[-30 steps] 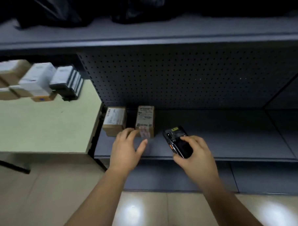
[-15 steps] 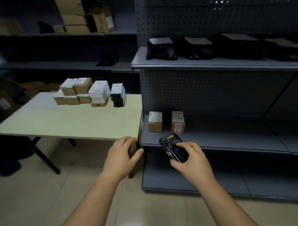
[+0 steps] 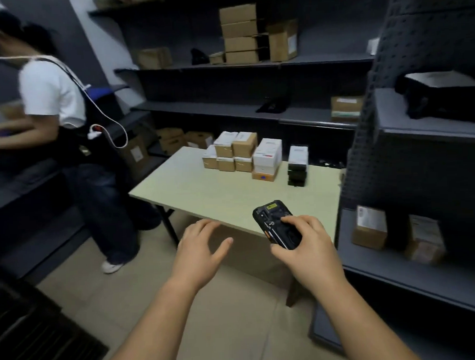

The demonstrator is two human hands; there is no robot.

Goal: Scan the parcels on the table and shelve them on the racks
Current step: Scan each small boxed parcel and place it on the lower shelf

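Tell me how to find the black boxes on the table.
Look at the pale table in the middle of the room. Parcels sit along its far edge; the black boxes are the stack at the right end, standing apart. Their neighbours are brown or white.

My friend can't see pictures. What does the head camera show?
A person's right hand grips a black handheld scanner, the left hand open beside it, facing a pale green table stacked with small brown and white cardboard parcels. Two brown cardboard boxes sit on a dark grey rack at right; another person stands at left.
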